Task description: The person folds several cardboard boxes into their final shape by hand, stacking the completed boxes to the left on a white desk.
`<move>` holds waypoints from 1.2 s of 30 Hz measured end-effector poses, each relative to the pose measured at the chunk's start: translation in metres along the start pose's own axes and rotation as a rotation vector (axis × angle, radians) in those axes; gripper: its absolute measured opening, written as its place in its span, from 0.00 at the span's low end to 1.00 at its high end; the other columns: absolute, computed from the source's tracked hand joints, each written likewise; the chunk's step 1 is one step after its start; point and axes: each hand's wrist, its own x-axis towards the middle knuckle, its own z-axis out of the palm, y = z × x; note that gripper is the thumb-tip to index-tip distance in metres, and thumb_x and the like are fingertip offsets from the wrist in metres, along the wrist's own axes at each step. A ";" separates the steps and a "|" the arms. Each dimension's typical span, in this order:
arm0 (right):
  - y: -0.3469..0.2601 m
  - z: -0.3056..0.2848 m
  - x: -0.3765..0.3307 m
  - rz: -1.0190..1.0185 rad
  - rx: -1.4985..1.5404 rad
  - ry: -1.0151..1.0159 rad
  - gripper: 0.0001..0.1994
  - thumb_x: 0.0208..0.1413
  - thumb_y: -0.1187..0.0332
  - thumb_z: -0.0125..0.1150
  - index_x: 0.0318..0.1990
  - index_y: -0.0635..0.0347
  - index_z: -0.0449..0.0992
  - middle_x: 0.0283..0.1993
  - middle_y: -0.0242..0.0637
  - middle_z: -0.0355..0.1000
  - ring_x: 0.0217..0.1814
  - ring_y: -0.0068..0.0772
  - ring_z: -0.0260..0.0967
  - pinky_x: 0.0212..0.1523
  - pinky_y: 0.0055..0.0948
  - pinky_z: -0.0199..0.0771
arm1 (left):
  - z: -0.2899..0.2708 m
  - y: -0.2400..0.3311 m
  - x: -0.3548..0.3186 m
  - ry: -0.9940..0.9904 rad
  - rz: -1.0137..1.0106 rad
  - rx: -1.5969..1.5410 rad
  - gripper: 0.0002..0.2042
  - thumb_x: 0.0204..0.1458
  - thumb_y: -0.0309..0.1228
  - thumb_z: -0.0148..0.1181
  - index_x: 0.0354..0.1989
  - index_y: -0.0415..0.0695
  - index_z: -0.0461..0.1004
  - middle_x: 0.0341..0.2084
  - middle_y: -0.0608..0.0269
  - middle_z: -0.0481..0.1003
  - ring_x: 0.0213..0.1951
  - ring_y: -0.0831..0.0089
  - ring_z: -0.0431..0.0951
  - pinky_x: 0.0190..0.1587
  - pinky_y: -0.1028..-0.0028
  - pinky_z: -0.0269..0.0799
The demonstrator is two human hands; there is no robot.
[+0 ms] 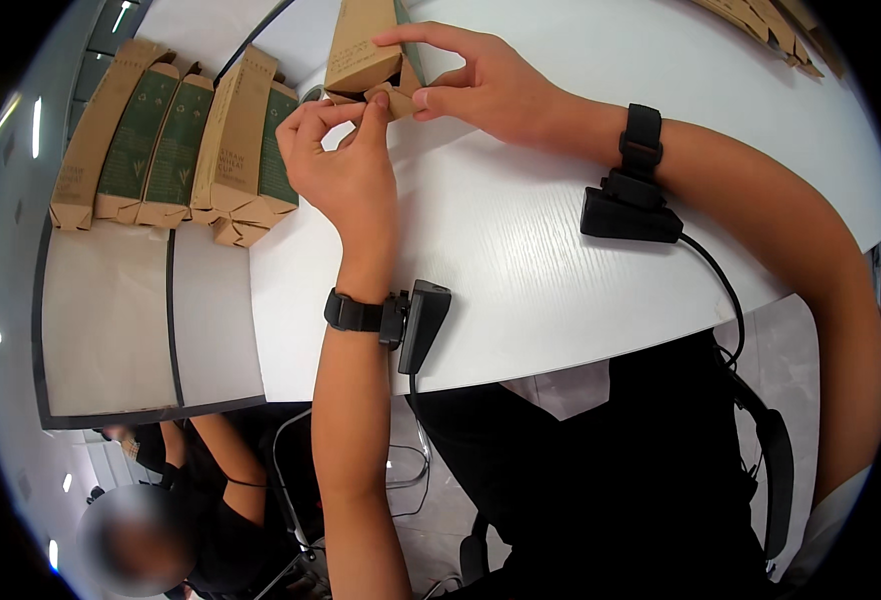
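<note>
A tall brown cardboard box (363, 48) with a green side lies at the top of the white table, its near end toward me. At that end a cardboard flap (393, 101) stands out from the dark opening. My left hand (339, 160) pinches this flap between thumb and fingers. On the right side of the box, my right hand (491, 85) grips it, index finger stretched over the top face and thumb by the flap. Each wrist wears a black strap with a small black device.
Several brown and green boxes (176, 150) stand in a row at the left, by a low partition (111, 320). Flattened cardboard (761, 30) lies at the far right. Another person (216, 500) sits beyond the partition, lower left. Cables hang from both wrist devices near the table's front edge.
</note>
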 end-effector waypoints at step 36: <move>0.000 -0.003 -0.002 -0.172 -0.134 -0.009 0.34 0.60 0.76 0.58 0.74 0.45 0.60 0.60 0.39 0.73 0.46 0.23 0.75 0.46 0.25 0.79 | -0.006 0.000 0.006 -0.278 0.059 0.083 0.52 0.41 0.34 0.80 0.74 0.50 0.51 0.62 0.52 0.56 0.59 0.59 0.67 0.57 0.58 0.73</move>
